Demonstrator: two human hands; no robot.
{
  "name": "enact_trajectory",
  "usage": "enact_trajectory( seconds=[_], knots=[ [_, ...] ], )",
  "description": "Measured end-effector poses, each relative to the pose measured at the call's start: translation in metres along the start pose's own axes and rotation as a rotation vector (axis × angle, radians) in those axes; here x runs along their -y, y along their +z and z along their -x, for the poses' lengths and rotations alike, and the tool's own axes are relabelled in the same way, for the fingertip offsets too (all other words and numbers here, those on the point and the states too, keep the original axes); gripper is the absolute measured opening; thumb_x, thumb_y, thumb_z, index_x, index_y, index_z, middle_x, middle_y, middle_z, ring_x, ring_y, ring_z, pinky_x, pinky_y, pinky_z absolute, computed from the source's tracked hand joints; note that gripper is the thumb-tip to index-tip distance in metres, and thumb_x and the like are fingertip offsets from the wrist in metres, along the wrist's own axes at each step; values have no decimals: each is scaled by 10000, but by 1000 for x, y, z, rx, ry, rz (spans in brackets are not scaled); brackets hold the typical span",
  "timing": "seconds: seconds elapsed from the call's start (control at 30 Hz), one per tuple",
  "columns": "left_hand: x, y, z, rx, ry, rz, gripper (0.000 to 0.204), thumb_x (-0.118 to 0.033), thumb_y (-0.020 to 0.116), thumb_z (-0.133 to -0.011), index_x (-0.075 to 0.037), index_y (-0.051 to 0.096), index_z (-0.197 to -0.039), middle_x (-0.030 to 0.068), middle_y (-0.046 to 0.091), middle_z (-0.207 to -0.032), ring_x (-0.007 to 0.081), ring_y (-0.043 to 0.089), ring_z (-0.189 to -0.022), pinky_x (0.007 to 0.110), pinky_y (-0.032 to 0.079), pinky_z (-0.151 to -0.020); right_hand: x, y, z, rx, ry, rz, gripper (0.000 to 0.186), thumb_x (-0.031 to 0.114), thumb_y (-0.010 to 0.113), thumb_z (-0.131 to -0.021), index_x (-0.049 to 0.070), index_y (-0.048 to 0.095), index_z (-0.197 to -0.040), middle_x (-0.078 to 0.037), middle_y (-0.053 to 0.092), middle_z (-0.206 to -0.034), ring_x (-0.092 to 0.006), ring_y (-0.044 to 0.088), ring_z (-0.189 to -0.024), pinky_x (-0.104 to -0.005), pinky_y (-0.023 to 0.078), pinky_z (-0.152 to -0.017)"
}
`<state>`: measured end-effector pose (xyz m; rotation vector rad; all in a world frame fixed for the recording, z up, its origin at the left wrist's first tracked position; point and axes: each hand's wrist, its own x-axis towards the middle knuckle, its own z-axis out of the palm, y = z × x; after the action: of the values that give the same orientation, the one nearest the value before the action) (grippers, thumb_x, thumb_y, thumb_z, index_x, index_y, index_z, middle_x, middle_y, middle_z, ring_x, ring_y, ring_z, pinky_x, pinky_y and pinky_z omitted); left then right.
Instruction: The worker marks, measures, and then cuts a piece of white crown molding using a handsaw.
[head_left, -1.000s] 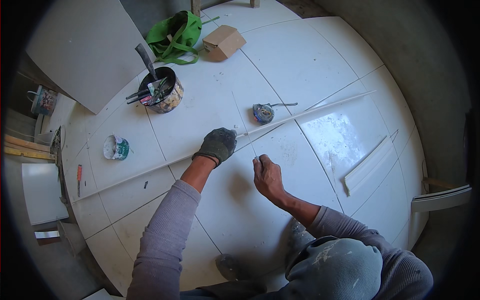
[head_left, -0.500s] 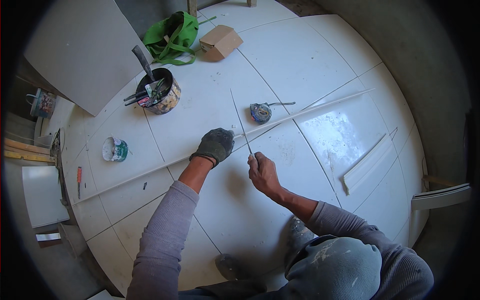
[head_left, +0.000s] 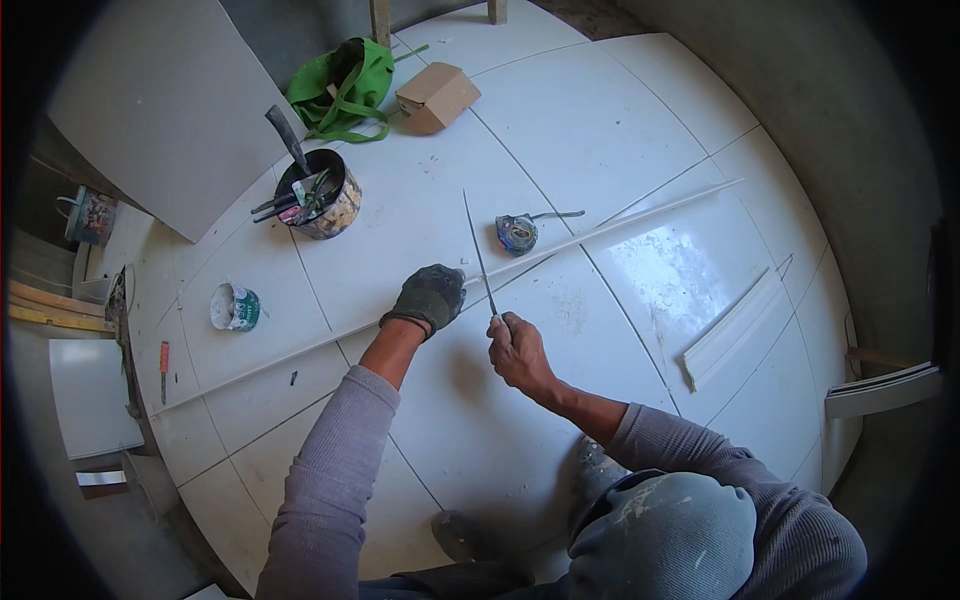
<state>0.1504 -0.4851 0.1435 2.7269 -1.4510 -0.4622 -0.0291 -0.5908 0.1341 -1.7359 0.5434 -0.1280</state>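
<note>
A long, thin white trim strip (head_left: 620, 228) lies slantwise across the tiled floor, from lower left to upper right. My left hand (head_left: 430, 300), in a dark glove, is closed round it near the middle. In my bare right hand (head_left: 520, 350) is the handle of a narrow-bladed handsaw (head_left: 475, 235). Its tapering blade crosses the strip just right of the glove, the tip pointing away from me. Whether the teeth have cut into the strip is too small to tell. A tape measure (head_left: 517, 234), its end pulled out, rests just beyond the strip.
A bucket of tools (head_left: 340, 212), a small tub (head_left: 235, 307) and an orange-handled tool (head_left: 164, 362) stand or lie at left. Farther off are a green bag (head_left: 365, 85) and a cardboard box (head_left: 438, 98). Moulding pieces (head_left: 735, 330) lie at right. A large panel (head_left: 170, 110) leans at far left.
My right hand has drawn the saw slightly back toward me and a little left. My left hand stays on the strip. The whole view has shifted slightly.
</note>
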Motion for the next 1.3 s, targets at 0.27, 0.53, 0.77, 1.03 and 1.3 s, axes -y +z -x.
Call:
enact_trajectory(
  seconds=[0.27,0.53,0.77,1.03,1.3],
  knots=[
    [-3,-6,0,34,-21,-19,303,-316,569,-945,-74,704,-1069,169,720,-1010,326,679,-1002,460,543,-899,19,-7,2,127,253,-222,330,255,490,-1048,-35,529,-896,-139,555,-567,-258,582,-497,-444,443,-500],
    [-3,-4,-1,35,-14,-34,316,-321,558,-958,-57,692,-1070,175,721,-973,320,677,-968,447,537,-891,21,-12,15,-81,19,311,269,182,532,-1012,-62,519,-899,-321,590,-662,-542,588,-663,-589,437,-610],
    [-1,-1,-1,3,-17,-41,308,-318,543,-967,-63,687,-1062,164,719,-963,318,672,-957,441,534,-889,19,-10,13,-82,-18,294,273,178,537,-1010,-59,521,-874,-311,572,-630,-525,587,-623,-567,438,-582],
    [0,-5,1,-4,1,-13,291,-309,554,-961,-65,691,-1044,168,715,-967,315,670,-969,449,534,-888,25,-2,31,-73,32,292,265,177,550,-1000,-56,524,-875,-302,570,-622,-518,587,-616,-558,438,-576],
    [-5,-1,3,-7,-16,5,286,-310,559,-958,-70,694,-1036,166,716,-933,327,679,-943,456,541,-873,29,-7,4,-67,-23,307,273,183,556,-996,-50,537,-855,-309,580,-647,-521,589,-633,-566,438,-587]
  ],
)
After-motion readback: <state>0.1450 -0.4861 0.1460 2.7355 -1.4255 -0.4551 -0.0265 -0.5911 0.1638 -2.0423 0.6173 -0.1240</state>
